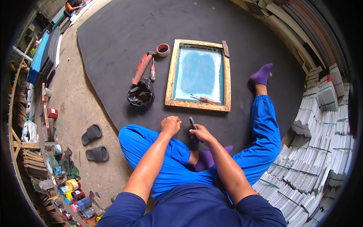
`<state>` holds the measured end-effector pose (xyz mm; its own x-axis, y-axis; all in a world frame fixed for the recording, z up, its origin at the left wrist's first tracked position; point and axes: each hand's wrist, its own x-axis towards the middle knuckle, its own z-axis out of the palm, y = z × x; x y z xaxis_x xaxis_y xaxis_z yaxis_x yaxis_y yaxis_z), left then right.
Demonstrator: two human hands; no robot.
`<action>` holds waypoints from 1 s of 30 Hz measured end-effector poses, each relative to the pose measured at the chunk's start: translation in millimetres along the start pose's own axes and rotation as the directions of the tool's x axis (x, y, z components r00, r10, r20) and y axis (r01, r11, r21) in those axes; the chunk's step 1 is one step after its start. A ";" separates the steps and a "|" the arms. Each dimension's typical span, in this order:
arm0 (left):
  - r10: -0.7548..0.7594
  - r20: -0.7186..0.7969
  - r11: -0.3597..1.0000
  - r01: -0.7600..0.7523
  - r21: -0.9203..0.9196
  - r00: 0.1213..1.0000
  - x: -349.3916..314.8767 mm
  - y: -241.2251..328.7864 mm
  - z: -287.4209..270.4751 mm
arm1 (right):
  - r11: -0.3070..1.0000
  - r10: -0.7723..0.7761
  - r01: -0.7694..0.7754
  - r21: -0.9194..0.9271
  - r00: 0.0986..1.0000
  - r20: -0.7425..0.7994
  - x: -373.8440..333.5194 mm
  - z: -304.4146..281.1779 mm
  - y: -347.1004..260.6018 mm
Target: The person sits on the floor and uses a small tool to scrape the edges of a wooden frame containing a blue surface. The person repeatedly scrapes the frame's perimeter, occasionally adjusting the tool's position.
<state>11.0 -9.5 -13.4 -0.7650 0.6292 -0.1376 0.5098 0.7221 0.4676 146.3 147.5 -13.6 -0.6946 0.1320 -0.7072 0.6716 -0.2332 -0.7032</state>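
Observation:
My left hand is closed, its fingertips pinched on something thin, dark and wiry that is too small to name. Close beside it, my right hand grips a short dark grey stick-like tool, upright, its kind unclear. Just beyond both hands lies a wood-framed printing screen with blue and white mesh. A screwdriver with a red and clear handle rests across its near end. Left of the frame are a tape roll, a red-handled screwdriver, a thick worn red cylinder and an opened black plastic bag.
I sit on a large dark mat, legs bent around the work. Black sandals lie on the concrete floor at left. Paint cans and clutter line the left side. Bundled white stacks rise at right. Another person is far left.

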 end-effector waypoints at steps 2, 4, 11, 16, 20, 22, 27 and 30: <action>-0.121 0.120 0.990 0.111 0.082 0.985 0.7 2.1 -7.5 | 1.000 -0.006 0.009 0.023 0.994 -0.113 -0.2 -12.7 -5.6; -0.192 0.197 0.977 0.169 0.130 0.961 0.9 4.5 -12.9 | 1.000 0.005 -0.007 -0.006 0.975 -0.221 2.3 -27.3 -12.4; -0.192 0.234 0.979 0.171 0.107 0.953 4.8 6.5 -11.1 | 0.994 0.019 -0.049 -0.096 0.957 -0.289 14.6 -50.0 -32.2; -0.174 0.197 0.984 0.164 0.063 0.965 5.9 6.5 -7.4 | 0.992 0.053 -0.084 -0.093 0.955 -0.293 18.7 -49.7 -36.9; -0.157 0.193 0.988 0.156 0.018 0.969 7.8 8.1 -8.5 | 0.990 0.045 -0.086 -0.115 0.947 -0.318 21.7 -49.0 -39.1; -0.154 0.187 0.988 0.155 0.010 0.970 8.2 6.2 -6.6 | 0.985 0.048 -0.098 -0.143 0.946 -0.321 19.7 -46.5 -45.9; -0.148 0.192 0.988 0.155 -0.021 0.970 10.7 8.7 -7.1 | 0.967 0.100 -0.173 -0.188 0.934 -0.343 18.1 -44.6 -55.0; -0.139 0.188 0.989 0.147 -0.027 0.972 11.4 10.9 -7.9 | 0.956 0.098 -0.195 -0.218 0.916 -0.389 20.2 -44.1 -50.3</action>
<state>4.7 3.3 -3.0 -0.7405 0.5654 -0.3634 0.3809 0.7985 0.4661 109.9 204.4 4.3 -0.4705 0.4726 -0.7452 0.8337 -0.0387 -0.5509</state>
